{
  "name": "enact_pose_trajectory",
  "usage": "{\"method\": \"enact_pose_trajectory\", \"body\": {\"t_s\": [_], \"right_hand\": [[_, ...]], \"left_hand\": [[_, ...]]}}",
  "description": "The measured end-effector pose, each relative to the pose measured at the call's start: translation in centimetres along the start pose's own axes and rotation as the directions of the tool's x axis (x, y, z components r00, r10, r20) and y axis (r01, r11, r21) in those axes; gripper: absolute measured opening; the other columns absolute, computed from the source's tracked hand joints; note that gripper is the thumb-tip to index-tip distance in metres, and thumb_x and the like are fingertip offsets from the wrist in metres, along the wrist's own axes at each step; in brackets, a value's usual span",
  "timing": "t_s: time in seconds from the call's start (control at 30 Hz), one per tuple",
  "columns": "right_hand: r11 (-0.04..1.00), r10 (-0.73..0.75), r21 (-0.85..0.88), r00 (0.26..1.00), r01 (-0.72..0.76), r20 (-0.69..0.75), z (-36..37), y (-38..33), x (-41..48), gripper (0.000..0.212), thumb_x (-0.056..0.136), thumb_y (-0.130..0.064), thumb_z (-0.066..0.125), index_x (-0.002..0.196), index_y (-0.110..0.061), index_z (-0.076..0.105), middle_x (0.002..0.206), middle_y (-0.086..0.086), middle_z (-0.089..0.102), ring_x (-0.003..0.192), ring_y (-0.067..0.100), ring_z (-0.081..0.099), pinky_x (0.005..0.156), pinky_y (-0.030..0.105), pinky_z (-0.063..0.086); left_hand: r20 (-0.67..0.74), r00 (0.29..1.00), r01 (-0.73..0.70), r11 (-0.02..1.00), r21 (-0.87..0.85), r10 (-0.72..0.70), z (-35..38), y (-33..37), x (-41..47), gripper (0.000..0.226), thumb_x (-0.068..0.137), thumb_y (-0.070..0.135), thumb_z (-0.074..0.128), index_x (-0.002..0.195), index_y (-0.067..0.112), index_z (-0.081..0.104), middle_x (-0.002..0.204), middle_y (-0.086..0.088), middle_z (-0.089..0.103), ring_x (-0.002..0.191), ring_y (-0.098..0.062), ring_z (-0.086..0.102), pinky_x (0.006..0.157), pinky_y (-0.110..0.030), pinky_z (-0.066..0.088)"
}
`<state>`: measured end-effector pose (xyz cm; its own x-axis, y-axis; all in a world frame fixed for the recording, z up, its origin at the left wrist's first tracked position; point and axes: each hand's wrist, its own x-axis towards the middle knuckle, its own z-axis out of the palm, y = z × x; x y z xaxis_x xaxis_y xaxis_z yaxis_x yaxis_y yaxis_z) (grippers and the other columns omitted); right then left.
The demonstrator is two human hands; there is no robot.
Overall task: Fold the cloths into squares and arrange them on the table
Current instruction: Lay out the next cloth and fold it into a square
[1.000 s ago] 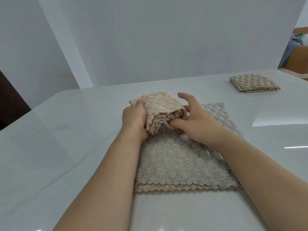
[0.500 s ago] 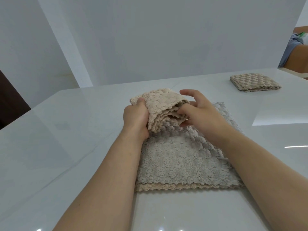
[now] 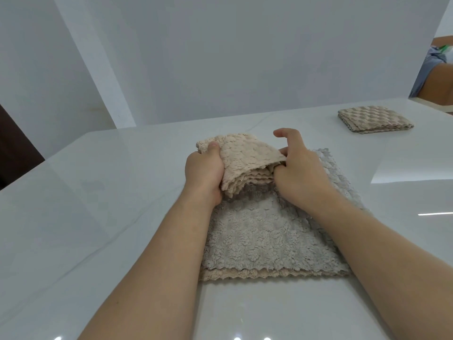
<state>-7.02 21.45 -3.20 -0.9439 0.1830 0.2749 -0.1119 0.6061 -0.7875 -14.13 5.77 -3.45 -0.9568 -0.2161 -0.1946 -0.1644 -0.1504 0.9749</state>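
Careful: your left hand (image 3: 204,169) & right hand (image 3: 302,176) both pinch the folded beige cloth (image 3: 245,155); loosen either grip & layers splay.

Bright, even daylight, sharp focus, window glare on the glossy table (image 3: 404,168), wide-angle bending at edges.
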Motion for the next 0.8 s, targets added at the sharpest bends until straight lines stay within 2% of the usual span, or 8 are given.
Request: {"method": "enact_pose_trajectory", "body": {"t_s": [0.17, 0.3, 0.4, 0.5, 0.53, 0.63, 0.7, 0.8], "right_hand": [[0.999, -0.008, -0.031, 1.0, 0.008, -0.006, 0.3, -0.2, -0.4, 0.071, 0.084, 0.003, 0.057, 0.143, -0.028, 0.033, 0.089, 0.004, 0.059, 0.081, 0.029, 0.064, 0.063, 0.051, 0.055], [0.999, 0.036, -0.019, 0.999, -0.037, -0.041, -0.1, -0.1, -0.3, 0.072, 0.084, 0.009, 0.051, 0.144, -0.026, 0.036, 0.083, -0.001, 0.051, 0.084, 0.03, 0.063, 0.072, 0.054, 0.056], [0.996, 0.092, 0.021, 0.993, -0.091, -0.07, -0.6, 0.1, 0.1, 0.07, 0.084, 0.009, 0.05, 0.143, -0.026, 0.037, 0.079, -0.002, 0.048, 0.075, 0.033, 0.064, 0.064, 0.054, 0.056], [0.988, 0.151, 0.02, 0.987, -0.15, -0.06, -1.1, 0.5, 0.6, 0.067, 0.086, 0.007, 0.045, 0.142, -0.028, 0.037, 0.075, 0.002, 0.054, 0.062, 0.025, 0.059, 0.05, 0.04, 0.053], [0.986, 0.168, 0.027, 0.984, -0.167, -0.051, -1.1, 0.6, 0.7, 0.066, 0.087, 0.005, 0.044, 0.142, -0.029, 0.036, 0.075, 0.007, 0.062, 0.06, 0.025, 0.062, 0.049, 0.036, 0.053], [0.97, 0.224, 0.097, 0.975, -0.223, 0.006, -1.0, 0.8, 1.0, 0.063, 0.089, 0.006, 0.039, 0.139, -0.032, 0.037, 0.068, 0.013, 0.073, 0.055, 0.027, 0.071, 0.049, 0.039, 0.06], [0.951, 0.258, 0.157, 0.964, -0.265, 0.065, -0.9, 0.7, 1.1, 0.056, 0.093, 0.006, 0.037, 0.135, -0.031, 0.04, 0.066, 0.014, 0.074, 0.052, 0.025, 0.071, 0.042, 0.03, 0.054], [0.889, 0.283, 0.325, 0.946, -0.321, 0.159, -0.8, 0.8, 1.5, 0.039, 0.1, 0.003, 0.043, 0.129, -0.022, 0.05, 0.072, 0.018, 0.075, 0.058, 0.029, 0.073, 0.045, 0.031, 0.056]], "left_hand": [[0.026, 1.0, -0.014, 0.998, 0.06, 0.013, 0.6, -0.3, -0.4, 0.042, 0.096, 0.044, 0.059, 0.125, 0.013, 0.058, 0.115, -0.007, 0.068, 0.102, -0.032, 0.069, 0.087, -0.051, 0.059], [0.029, 0.998, -0.066, 0.994, 0.092, 0.063, 0.5, -0.4, -0.4, 0.036, 0.093, 0.046, 0.059, 0.112, 0.015, 0.06, 0.112, -0.008, 0.069, 0.1, -0.033, 0.07, 0.088, -0.05, 0.058], [-0.002, 0.993, -0.113, 0.984, 0.139, 0.114, 0.5, -0.7, -0.1, 0.066, 0.078, 0.056, 0.058, 0.129, 0.013, 0.056, 0.123, -0.007, 0.067, 0.111, -0.033, 0.066, 0.094, -0.052, 0.055], [-0.026, 0.988, -0.146, 0.976, 0.163, 0.152, 0.2, -1.4, 1.1, 0.081, 0.073, 0.059, 0.057, 0.14, 0.013, 0.051, 0.131, -0.007, 0.063, 0.118, -0.034, 0.063, 0.099, -0.052, 0.052], [-0.031, 0.985, -0.161, 0.972, 0.171, 0.168, 0.2, -1.2, 1.0, 0.079, 0.073, 0.058, 0.057, 0.139, 0.013, 0.052, 0.13, -0.007, 0.064, 0.117, -0.033, 0.063, 0.099, -0.052, 0.052], [-0.046, 0.974, -0.207, 0.955, 0.211, 0.221, 0.2, -0.6, 0.2, 0.076, 0.075, 0.056, 0.054, 0.135, 0.01, 0.055, 0.126, -0.008, 0.065, 0.116, -0.031, 0.063, 0.1, -0.05, 0.052], [-0.052, 0.97, -0.221, 0.947, 0.232, 0.239, 0.1, -0.3, -0.2, 0.074, 0.079, 0.057, 0.054, 0.135, 0.009, 0.055, 0.127, -0.008, 0.065, 0.117, -0.032, 0.063, 0.101, -0.05, 0.052], [-0.057, 0.963, -0.24, 0.936, 0.259, 0.263, -0.1, 0.1, -0.4, 0.05, 0.094, 0.046, 0.058, 0.125, 0.008, 0.06, 0.118, -0.008, 0.068, 0.109, -0.03, 0.065, 0.099, -0.048, 0.053]]}}
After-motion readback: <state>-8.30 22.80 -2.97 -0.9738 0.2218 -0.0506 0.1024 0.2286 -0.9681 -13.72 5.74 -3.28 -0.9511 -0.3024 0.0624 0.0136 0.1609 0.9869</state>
